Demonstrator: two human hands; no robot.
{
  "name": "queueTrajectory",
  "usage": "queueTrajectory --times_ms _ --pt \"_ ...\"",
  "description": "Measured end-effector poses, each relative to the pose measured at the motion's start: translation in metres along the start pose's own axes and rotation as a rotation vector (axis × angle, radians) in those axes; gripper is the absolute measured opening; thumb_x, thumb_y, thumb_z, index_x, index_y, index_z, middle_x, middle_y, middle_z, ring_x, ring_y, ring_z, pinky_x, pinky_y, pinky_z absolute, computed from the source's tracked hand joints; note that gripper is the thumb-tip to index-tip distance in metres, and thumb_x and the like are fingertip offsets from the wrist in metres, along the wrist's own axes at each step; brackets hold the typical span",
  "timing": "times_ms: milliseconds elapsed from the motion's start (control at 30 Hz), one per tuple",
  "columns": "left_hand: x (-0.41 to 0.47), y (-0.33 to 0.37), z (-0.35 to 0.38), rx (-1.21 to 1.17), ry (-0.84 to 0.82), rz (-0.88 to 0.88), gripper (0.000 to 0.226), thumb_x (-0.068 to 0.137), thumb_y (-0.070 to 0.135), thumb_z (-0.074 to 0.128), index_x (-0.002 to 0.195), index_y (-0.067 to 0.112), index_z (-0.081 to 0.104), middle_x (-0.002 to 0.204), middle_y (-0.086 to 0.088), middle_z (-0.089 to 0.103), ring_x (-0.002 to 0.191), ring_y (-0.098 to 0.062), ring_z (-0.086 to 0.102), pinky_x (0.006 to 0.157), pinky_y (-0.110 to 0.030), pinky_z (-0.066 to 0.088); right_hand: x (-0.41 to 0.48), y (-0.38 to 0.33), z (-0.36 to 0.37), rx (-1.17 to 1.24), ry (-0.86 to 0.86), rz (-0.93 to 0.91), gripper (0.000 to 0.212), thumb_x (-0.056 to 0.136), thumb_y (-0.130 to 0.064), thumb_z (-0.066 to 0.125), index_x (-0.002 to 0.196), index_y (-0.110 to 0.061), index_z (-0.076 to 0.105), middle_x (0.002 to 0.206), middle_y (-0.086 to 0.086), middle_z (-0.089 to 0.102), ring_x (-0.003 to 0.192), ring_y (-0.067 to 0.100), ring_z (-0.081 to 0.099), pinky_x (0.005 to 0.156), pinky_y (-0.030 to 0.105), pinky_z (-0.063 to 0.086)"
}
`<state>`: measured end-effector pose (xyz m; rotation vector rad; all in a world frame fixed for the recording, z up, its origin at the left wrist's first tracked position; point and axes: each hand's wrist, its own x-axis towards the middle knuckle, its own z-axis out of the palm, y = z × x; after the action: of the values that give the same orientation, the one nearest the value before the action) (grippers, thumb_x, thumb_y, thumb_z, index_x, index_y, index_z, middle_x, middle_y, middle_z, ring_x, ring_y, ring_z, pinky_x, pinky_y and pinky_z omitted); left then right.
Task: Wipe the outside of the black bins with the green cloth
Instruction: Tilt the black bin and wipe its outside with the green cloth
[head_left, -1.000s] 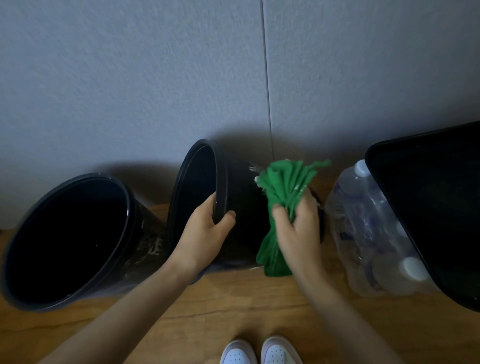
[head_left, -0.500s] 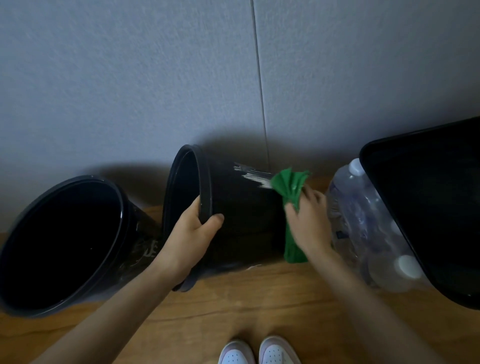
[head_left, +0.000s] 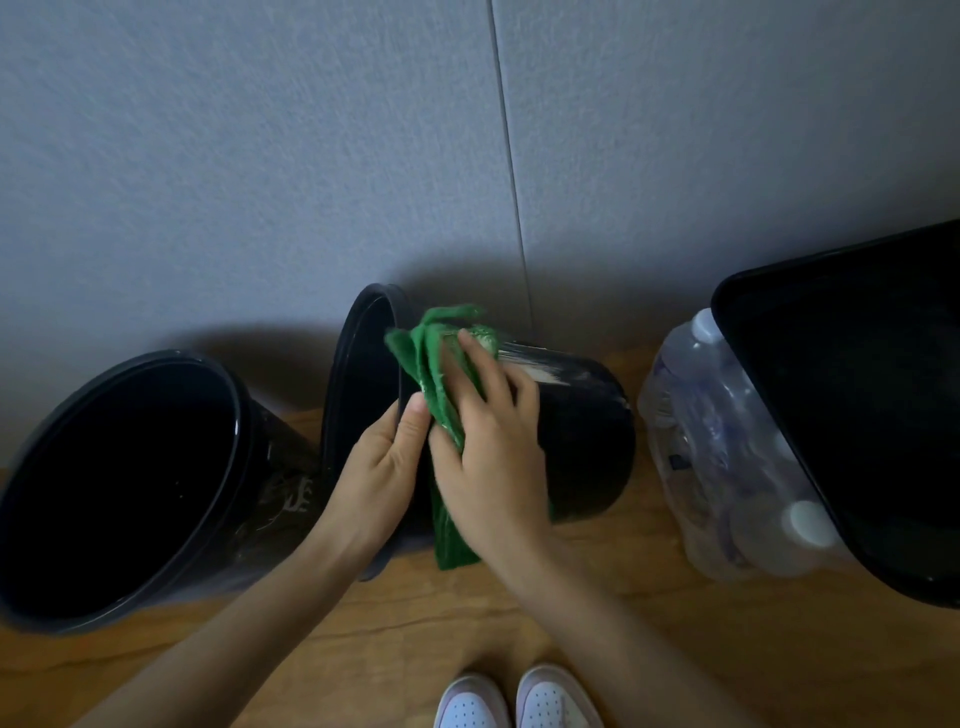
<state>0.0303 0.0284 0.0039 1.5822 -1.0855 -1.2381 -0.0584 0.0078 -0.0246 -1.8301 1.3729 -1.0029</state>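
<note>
A round black bin lies on its side on the wooden floor, its mouth turned left, with white streaks on its upper side. My left hand grips its rim, thumb outside. My right hand lies flat on the green cloth and presses it against the bin's outer wall just behind the rim. The cloth's lower end hangs down to the floor. A second round black bin stands tilted at the left with its mouth toward me.
A larger rectangular black bin leans in at the right. A shrink-wrapped pack of plastic bottles sits between it and the middle bin. A grey wall stands close behind. My white shoes are at the bottom edge.
My right hand swept the cloth from the bin's base end leftward along its side up to the rim, next to my left hand. The left hand keeps hold of the rim.
</note>
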Motion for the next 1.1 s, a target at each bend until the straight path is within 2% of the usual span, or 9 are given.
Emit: queueTrajectory --times_ms 167,267,367,467,667,800,900,1000,1100 --pt "0.001 -0.006 -0.014 0.088 0.026 0.016 0.049 0.085 0.048 0.037 0.104 0.011 0.062 0.098 0.003 0.069 0.098 -0.007 0.062 0.091 -0.022 0.045 0.019 0.06 -0.014 -0.173 -0.043 0.194 0.061 0.09 -0.013 0.049 0.141 -0.04 0.029 0.151 -0.016 0.023 0.136 0.019 0.023 0.094 0.032 0.048" --pt "-0.002 -0.005 -0.016 0.043 0.023 -0.015 0.038 0.082 0.048 0.036 0.1 0.028 0.063 0.1 0.013 0.072 0.1 -0.001 0.064 0.085 -0.019 0.048 0.031 0.123 -0.032 -0.234 -0.051 0.45 0.053 0.092 -0.013 0.045 0.14 -0.033 0.035 0.15 -0.008 0.03 0.134 0.027 0.029 0.097 0.039 0.042" --pt "-0.002 -0.002 -0.013 0.031 -0.015 0.003 0.036 0.084 0.043 0.035 0.103 0.027 0.061 0.098 0.019 0.072 0.099 0.004 0.064 0.077 -0.007 0.049 0.034 0.152 -0.045 -0.166 -0.029 0.554 0.052 0.091 -0.011 0.043 0.137 -0.033 0.04 0.137 0.002 0.049 0.114 0.029 0.05 0.083 0.04 0.044" --pt "-0.002 -0.002 -0.013 0.033 -0.003 0.016 0.034 0.085 0.04 0.035 0.102 0.027 0.06 0.094 0.023 0.072 0.096 0.007 0.063 0.072 -0.002 0.046 0.031 0.132 -0.036 -0.228 -0.044 0.456 0.053 0.09 -0.009 0.047 0.14 -0.027 0.038 0.145 -0.001 0.039 0.127 0.032 0.038 0.095 0.041 0.042" --pt "-0.004 -0.009 -0.013 0.134 0.028 0.017 0.043 0.081 0.048 0.038 0.104 0.022 0.062 0.106 0.002 0.069 0.104 -0.003 0.062 0.092 -0.018 0.044 0.027 0.035 -0.015 -0.081 -0.061 0.147 0.058 0.09 -0.011 0.05 0.142 -0.03 0.034 0.15 -0.009 0.03 0.134 0.021 0.024 0.105 0.034 0.032" --pt "-0.003 -0.005 -0.005 0.201 0.011 0.072 0.03 0.083 0.041 0.039 0.097 0.026 0.061 0.096 0.01 0.068 0.095 0.01 0.06 0.077 0.001 0.04 0.024 0.006 -0.012 0.004 -0.051 0.037 0.058 0.09 -0.013 0.051 0.143 -0.03 0.032 0.151 -0.009 0.028 0.135 0.019 0.022 0.103 0.03 0.033" --pt "-0.001 -0.008 -0.006 0.242 0.009 0.086 0.032 0.082 0.045 0.039 0.096 0.028 0.062 0.094 0.009 0.069 0.094 0.006 0.061 0.08 -0.005 0.043 0.026 0.016 -0.014 -0.016 -0.044 0.011 0.058 0.09 -0.013 0.051 0.142 -0.032 0.033 0.15 -0.011 0.029 0.133 0.016 0.024 0.098 0.024 0.031" --pt "-0.002 -0.012 -0.012 0.271 0.011 0.074 0.041 0.08 0.051 0.038 0.097 0.022 0.063 0.095 -0.004 0.069 0.094 -0.009 0.062 0.088 -0.025 0.046 0.03 0.052 -0.024 -0.149 -0.066 0.097 0.059 0.09 -0.011 0.05 0.14 -0.037 0.035 0.149 -0.015 0.03 0.13 0.016 0.028 0.095 0.031 0.041" --pt "-0.003 -0.012 -0.014 0.244 -0.028 0.064 0.038 0.082 0.049 0.038 0.105 0.031 0.062 0.103 0.012 0.07 0.103 0.001 0.061 0.09 -0.016 0.046 0.032 0.092 -0.038 -0.251 -0.084 0.282 0.057 0.09 -0.008 0.048 0.139 -0.035 0.037 0.148 -0.011 0.033 0.128 0.024 0.032 0.095 0.037 0.042"
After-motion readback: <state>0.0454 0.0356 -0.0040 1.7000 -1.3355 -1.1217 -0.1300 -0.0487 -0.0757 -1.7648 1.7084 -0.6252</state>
